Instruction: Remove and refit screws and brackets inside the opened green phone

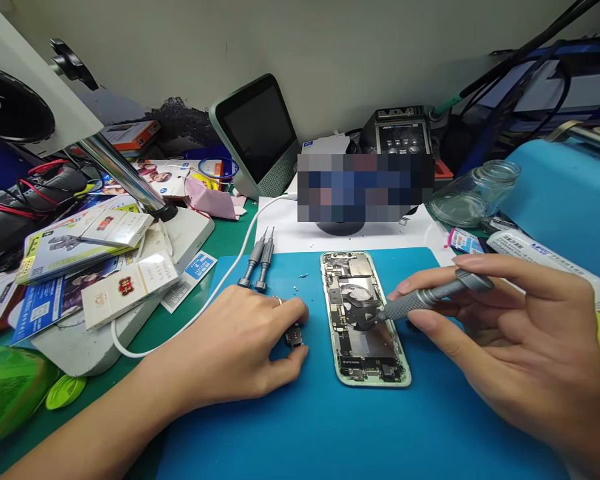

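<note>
A disassembled phone (347, 347) with a pale green frame lies face up on the blue mat, its inner boards exposed. My right hand (520, 340) grips a grey precision screwdriver (425, 298) between thumb and fingers. The screwdriver slants down to the left, its tip end over the middle of the phone's right side; whether it touches a screw I cannot tell. Left of the phone, my left hand (245, 340) rests on the mat, thumb and forefinger closed around a small dark phone part (295, 335). Two more precision screwdrivers (264, 261) lie just beyond this hand.
Tiny loose pieces (303, 275) dot the blue mat (290, 427) beside the phone. A white cable (215, 303) curves past my left forearm. Cigarette packs (130, 290) sit on a stand base at left. A glass jar (475, 193) and a smart display (255, 133) stand behind.
</note>
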Demonstrator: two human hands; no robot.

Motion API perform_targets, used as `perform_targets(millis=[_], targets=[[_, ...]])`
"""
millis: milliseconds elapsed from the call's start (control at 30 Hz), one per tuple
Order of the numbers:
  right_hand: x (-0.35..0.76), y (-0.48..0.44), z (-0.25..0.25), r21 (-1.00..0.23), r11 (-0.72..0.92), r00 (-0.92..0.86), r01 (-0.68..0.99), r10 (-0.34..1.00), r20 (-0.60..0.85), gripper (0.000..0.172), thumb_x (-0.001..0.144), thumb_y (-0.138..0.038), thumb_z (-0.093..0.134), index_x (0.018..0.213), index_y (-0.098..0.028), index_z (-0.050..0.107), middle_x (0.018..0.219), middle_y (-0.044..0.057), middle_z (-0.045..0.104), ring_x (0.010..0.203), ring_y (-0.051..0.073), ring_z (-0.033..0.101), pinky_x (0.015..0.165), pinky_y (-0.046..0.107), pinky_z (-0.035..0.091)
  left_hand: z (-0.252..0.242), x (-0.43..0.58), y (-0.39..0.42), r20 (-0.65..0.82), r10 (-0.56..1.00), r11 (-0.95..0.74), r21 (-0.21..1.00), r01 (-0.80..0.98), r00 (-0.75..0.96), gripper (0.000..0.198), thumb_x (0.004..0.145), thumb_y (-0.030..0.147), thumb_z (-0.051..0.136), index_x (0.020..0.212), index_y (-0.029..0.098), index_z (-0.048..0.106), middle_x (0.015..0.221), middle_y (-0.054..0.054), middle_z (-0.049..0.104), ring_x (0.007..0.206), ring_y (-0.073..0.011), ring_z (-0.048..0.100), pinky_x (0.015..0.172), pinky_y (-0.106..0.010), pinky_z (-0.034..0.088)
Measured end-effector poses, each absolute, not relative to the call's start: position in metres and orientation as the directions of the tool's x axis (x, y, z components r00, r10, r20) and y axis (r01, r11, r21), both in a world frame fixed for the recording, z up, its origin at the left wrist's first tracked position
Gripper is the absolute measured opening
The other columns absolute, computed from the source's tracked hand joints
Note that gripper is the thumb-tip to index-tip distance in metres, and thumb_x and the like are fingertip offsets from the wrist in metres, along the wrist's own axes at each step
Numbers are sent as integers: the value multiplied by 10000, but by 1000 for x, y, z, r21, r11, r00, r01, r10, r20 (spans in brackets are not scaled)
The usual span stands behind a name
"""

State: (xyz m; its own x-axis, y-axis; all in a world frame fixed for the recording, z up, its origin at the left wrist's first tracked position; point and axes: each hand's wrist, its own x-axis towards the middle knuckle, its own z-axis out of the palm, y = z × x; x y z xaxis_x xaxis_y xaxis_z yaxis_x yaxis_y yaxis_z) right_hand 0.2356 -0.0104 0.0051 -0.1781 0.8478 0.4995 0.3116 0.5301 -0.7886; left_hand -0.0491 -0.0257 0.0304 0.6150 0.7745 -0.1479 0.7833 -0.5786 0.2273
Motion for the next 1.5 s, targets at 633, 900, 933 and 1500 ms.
perform_targets(millis=[633, 900, 933, 1500], targets=[[234, -7, 6, -833, 468, -139, 296, 884, 447, 478, 827, -237, 789, 1229, -341, 551, 981, 1, 738, 762, 221, 750, 575, 319, 652, 42, -55, -21, -192, 748, -614, 160, 773, 635, 114, 932, 338, 511, 902, 240, 559, 682, 15, 600, 578, -184, 556, 548, -354, 195], [232, -9, 8, -843, 462, -144, 277, 887, 439, 446, 831, -264, 789, 1194, -343, 543, 956, -11, 736, 745, 210, 745, 554, 298, 631, 41, -57, -18, -185, 748, -609, 189, 770, 638, 154, 900, 302, 545, 1006, 245, 641, 712, 13, 662, 609, -195, 606, 554, -359, 231], [232, -9, 8, -845, 460, -143, 273, 888, 437, 449, 834, -262, 788, 1198, -346, 540, 960, -13, 735, 750, 208, 745, 554, 297, 629, 40, -57, -19, -183, 747, -612, 184, 769, 639, 154, 902, 301, 542, 1010, 243, 636, 704, 15, 654, 604, -193, 601, 553, -359, 232], [234, -10, 5, -844, 456, -111, 283, 890, 443, 495, 865, -251, 770, 1283, -331, 517, 1010, -11, 718, 828, 160, 733, 579, 251, 621, 36, -56, -17, -189, 746, -594, 245, 766, 639, 154, 903, 302, 556, 1035, 258, 623, 688, 33, 631, 584, -182, 569, 570, -347, 253]])
